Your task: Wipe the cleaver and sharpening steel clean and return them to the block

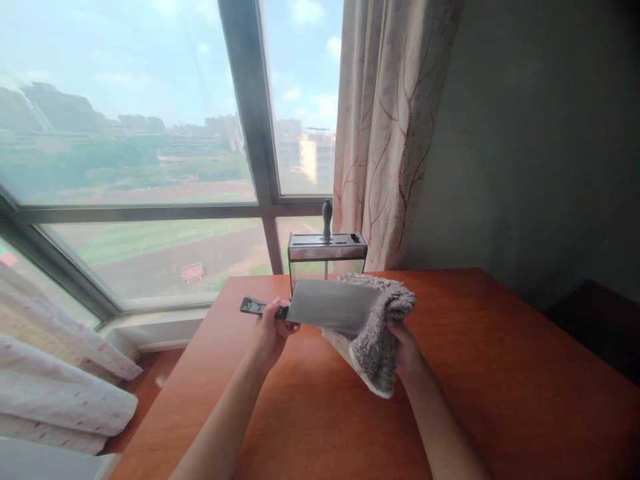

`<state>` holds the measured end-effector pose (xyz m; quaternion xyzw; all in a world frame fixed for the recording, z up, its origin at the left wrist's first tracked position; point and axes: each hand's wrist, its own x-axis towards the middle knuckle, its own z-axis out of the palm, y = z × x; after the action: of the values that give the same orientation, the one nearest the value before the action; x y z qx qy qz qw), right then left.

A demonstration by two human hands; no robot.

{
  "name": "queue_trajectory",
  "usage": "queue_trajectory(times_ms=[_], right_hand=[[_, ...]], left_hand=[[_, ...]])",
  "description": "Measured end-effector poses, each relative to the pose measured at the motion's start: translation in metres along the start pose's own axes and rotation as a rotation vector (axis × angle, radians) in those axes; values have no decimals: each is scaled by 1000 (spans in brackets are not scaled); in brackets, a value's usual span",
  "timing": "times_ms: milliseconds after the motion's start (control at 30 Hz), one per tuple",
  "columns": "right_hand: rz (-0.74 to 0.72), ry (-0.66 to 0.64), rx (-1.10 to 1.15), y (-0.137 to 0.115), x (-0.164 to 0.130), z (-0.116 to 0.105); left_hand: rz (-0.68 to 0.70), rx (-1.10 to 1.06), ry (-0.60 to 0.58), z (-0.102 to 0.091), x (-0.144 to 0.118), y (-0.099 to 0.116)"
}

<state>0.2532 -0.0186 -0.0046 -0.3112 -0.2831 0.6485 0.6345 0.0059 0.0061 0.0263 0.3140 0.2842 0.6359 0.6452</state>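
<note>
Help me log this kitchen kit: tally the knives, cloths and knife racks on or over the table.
Knives: 2, the cleaver in the left hand and the black handle in the rack
Cloths: 1, grey cloth in the right hand
Knife racks: 1
Total: 4

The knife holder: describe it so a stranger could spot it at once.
Start at the orange wooden table by the window. At its far edge, beside the curtain, stands the knife holder. It is the only metal-topped box there, with one dark handle sticking straight up from it.
</note>
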Motion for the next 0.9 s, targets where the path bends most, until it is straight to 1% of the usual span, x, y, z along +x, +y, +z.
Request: queue_trajectory(times_ms=[100,167,300,400,500,567,700,900], right_hand=[[80,3,-4,-5,-1,4],[53,27,-55,-6,0,8],[-111,127,-176,-4,6,15],[-229,242,-238,0,10,18],[-316,347,-189,4,13,19],[-349,386,-122,5,15,19],[-347,367,9,4,14,19],[-323,312,126,0,12,16]], left_hand=[[56,144,-68,-3,-2,1],[73,221,-102,-5,-3,2],[84,285,-108,-3,-4,1],[67,297,-89,0,-4,0],[46,307,-83,2,-6,-1],[36,326,-101,3,-7,-1],[44,344,-121,5,-8,0],[41,323,-99,8,-8,-2]])
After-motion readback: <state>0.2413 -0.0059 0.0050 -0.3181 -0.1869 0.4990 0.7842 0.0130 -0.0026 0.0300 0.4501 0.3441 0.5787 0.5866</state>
